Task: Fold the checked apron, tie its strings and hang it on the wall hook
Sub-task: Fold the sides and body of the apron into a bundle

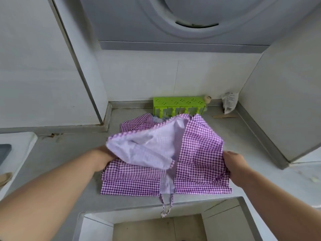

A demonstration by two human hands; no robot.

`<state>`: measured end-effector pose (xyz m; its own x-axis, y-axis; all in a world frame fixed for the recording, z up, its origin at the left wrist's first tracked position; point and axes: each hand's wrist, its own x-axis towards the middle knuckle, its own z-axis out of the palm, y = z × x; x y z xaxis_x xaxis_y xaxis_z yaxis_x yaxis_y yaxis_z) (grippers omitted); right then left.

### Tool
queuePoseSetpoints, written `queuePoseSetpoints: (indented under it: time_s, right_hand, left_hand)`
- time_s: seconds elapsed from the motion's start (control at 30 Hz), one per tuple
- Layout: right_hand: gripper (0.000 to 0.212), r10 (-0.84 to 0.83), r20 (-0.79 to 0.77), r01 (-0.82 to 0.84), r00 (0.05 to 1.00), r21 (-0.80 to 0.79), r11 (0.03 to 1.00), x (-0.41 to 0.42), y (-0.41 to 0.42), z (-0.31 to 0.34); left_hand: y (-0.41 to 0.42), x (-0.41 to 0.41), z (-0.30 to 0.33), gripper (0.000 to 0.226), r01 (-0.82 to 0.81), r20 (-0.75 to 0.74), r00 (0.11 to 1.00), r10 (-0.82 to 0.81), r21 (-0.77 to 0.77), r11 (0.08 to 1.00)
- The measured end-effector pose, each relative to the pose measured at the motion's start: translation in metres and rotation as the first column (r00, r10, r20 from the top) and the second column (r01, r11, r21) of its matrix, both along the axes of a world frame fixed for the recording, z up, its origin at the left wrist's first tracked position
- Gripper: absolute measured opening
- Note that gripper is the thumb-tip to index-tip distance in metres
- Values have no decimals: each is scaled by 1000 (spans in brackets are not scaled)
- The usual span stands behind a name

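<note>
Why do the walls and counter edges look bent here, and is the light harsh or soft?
Head view: the wide-angle lens bows straight edges near the borders, like the grey stone counter; light is soft and even, with faint shadows under the purple-and-white checked apron; slight softness, no glare.

A purple-and-white checked cloth apron [199, 153] is spread on the grey stone table [73, 150]. Its left edge is pinched by the left hand [102, 160], its right edge by the right hand [234, 164], with the pale lining turned up. A twisted string [165, 207] hangs over the table's front edge. A green plastic rack [178, 102] stands behind.
</note>
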<state>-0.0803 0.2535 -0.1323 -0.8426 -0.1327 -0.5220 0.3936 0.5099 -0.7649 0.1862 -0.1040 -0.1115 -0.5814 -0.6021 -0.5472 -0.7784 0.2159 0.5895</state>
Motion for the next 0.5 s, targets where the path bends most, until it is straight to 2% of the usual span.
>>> queuePoseSetpoints:
  time_s: [0.07,0.1,0.17,0.3,0.43,0.5]
  right_hand:
    - [24,14,-31,-14,999,4,1000,0,0,-5]
    - [21,20,-65,-18,998,20,1000,0,0,-7]
    - [17,45,-143,-36,989,62,997,1,-1,-6]
    - [24,170,-295,-123,940,171,978,-2,-3,-3]
    - [38,242,-399,-155,884,237,959,-15,-9,-2]
    - [42,266,-450,-171,852,242,955,-25,-17,2]
  left_hand:
    - [10,-7,7,63,-22,-99,993,59,335,942]
    - [21,-10,15,74,-22,-82,995,65,445,895]
    - [12,-14,4,86,13,-97,994,47,546,838]
    - [9,-20,4,74,-89,-128,977,170,478,874]
    - [-9,-30,-18,74,-99,-127,984,128,215,972]
    - [-20,-39,-26,87,-121,-133,982,134,104,987]
